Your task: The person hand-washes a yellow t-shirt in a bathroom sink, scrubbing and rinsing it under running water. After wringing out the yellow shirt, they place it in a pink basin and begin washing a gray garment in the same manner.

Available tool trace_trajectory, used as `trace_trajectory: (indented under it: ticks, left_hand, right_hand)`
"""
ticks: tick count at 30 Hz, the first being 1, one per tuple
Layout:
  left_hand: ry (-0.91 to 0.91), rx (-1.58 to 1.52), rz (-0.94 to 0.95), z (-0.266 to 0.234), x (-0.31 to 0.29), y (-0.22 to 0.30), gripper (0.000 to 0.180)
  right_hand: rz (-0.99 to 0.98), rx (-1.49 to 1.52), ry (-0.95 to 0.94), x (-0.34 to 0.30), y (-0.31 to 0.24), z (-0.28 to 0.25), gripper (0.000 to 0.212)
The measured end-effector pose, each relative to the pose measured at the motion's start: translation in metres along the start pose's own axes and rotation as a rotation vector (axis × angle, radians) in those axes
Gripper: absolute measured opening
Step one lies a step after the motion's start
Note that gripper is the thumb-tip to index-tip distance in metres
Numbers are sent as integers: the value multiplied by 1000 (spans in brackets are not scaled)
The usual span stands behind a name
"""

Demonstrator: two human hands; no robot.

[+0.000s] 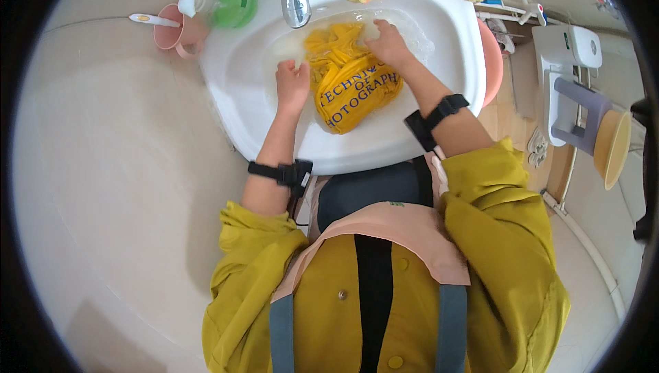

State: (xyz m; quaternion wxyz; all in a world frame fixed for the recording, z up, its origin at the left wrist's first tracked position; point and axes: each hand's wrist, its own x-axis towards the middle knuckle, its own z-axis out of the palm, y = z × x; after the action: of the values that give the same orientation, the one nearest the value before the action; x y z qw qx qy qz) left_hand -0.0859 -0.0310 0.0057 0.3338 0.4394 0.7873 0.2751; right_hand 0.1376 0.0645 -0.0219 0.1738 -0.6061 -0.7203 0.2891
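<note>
A white oval washbasin lies under the fingers of both hands, holding cloudy water with suds that gather just beyond and to the right of the right fingers and also near the left fingertips. Left of and beyond the left fingers, a pink mug with a handle has a slim white handle leaning out of it, and right beside it is a green pump bottle with a white top; how full it is cannot be told. The wet yellow cloth, printed with dark blue lettering, sits in the basin between the two sets of fingers. Its long axis runs away from the wearer, tilted slightly leftward: the crumpled narrow end lies level with the fingers, below the chrome faucet, while the smooth, bulging end points back toward the body. Both forearms reach forward, a black strap on each, and converge over the basin. The left hand is at the cloth's left edge, fingers loosely curled and slightly parted. The right hand lies against its upper right edge, fingers bent and slightly spread; whether either pinches the fabric cannot be told.
</note>
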Motion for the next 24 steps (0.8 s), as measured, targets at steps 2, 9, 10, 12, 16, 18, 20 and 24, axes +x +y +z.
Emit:
trace_trajectory:
  ticks: [2, 9, 10, 12, 16, 18, 20, 24]
  left_hand:
    - [164, -119, 105, 20, 14, 18, 51]
    - [-133, -408, -168, -3, 4, 31, 28]
    - [-74, -405, -168, -17, 8, 21, 26]
    - [-17, -271, -175, -36, 2, 14, 25]
    - [-160, 111, -57, -44, 4, 2, 30]
    - [-155, 223, -15, -21, 9, -12, 38]
    - [-139, 231, -35, 20, 18, -63, 49]
    - [-68, -126, -491, 53, -5, 10, 60]
  right_hand:
    - [-37, 54, -95, 26, 25, 49, 41]
    - [317, 620, -144, -1, -51, -34, 28]
    - [349, 722, -113, 2, -35, -42, 28]
    - [407, 792, -41, 1, -25, -69, 29]
    - [338, 165, -109, 2, 10, -60, 34]
    - [235, -106, -50, -6, 16, -44, 44]
    - [106, -205, 85, -30, -19, -17, 53]
    - [303, 323, -366, -47, -60, -3, 49]
